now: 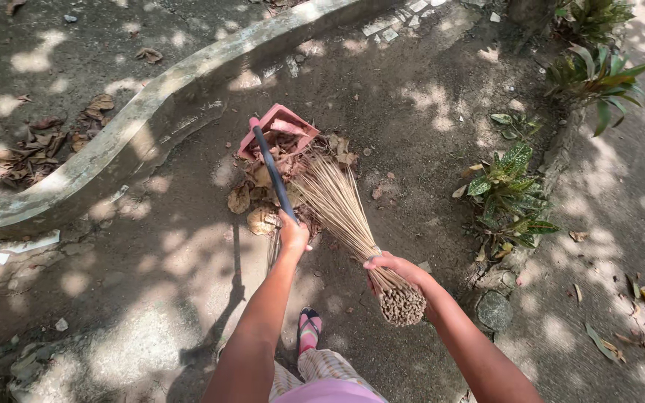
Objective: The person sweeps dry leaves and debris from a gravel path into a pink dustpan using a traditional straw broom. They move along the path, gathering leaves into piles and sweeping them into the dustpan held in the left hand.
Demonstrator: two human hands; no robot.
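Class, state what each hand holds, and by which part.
The left hand grips the dustpan by its long dark handle's upper end. The right hand grips the stick broom near its bound end.

My arms are bare, no sleeves in view. I wear a pink top (331, 392), striped trousers (328, 367) and a pink-strapped sandal (308, 325).

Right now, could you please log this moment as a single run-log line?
left hand: grips dustpan handle | right hand: grips stick broom | broom tips on dry leaves beside red dustpan | dirt ground
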